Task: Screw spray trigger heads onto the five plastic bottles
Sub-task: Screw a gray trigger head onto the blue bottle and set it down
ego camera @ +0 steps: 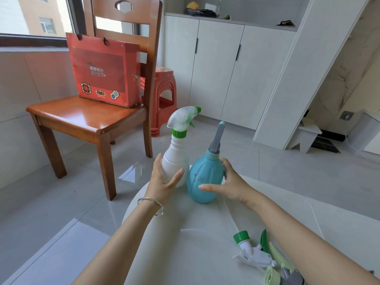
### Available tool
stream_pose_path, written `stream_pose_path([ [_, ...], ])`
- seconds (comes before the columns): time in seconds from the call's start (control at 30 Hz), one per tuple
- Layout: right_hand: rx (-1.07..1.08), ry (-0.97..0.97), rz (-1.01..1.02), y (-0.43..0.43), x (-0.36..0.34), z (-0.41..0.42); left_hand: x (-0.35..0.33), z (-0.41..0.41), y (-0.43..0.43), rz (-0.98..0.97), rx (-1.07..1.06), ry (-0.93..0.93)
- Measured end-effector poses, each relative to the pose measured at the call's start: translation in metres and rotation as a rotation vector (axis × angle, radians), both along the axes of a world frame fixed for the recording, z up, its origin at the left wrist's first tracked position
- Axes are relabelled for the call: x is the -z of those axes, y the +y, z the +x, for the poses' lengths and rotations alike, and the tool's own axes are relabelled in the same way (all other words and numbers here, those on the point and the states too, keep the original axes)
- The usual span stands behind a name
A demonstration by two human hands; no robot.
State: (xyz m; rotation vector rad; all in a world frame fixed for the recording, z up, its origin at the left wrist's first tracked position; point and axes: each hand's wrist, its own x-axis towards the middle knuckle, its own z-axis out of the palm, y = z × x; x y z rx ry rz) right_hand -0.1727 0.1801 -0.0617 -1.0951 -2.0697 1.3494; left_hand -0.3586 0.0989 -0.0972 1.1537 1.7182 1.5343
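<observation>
A white bottle (175,159) with a clear trigger head and green collar (182,120) stands upright at the far edge of the round white table (185,254). My left hand (162,179) wraps around its lower body. Right beside it stands a teal round bottle (202,182) with a grey and teal spray head (217,138). My right hand (228,183) cups the teal bottle's right side, fingers spread against it. Loose trigger heads lie at the table's near right: a white one with a green collar (245,243) and a pale green and grey one (279,268).
A wooden chair (88,120) with a red gift bag (104,70) stands on the floor to the left, beyond the table. A red plastic stool (164,95) sits behind it. White cabinets (226,68) line the back wall.
</observation>
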Motion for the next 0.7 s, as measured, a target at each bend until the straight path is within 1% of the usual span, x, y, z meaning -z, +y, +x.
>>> stream_pose_path([
  [0.2,0.081,0.049,0.079,-0.023,-0.019,0.019,-0.007,0.014,-0.023,-0.05,-0.067,0.057],
  [0.3,0.1,0.081,0.103,-0.046,-0.034,0.038,-0.016,0.028,-0.043,-0.04,-0.071,0.06],
  [0.4,0.139,0.116,0.122,-0.075,-0.045,0.066,-0.029,0.05,-0.064,-0.075,-0.056,0.056],
  [0.57,0.23,0.144,0.146,-0.12,-0.053,0.133,-0.048,0.108,-0.094,-0.052,0.049,0.064],
  [0.7,0.363,0.16,0.167,-0.151,-0.047,0.192,-0.059,0.166,-0.101,-0.065,0.174,0.097],
])
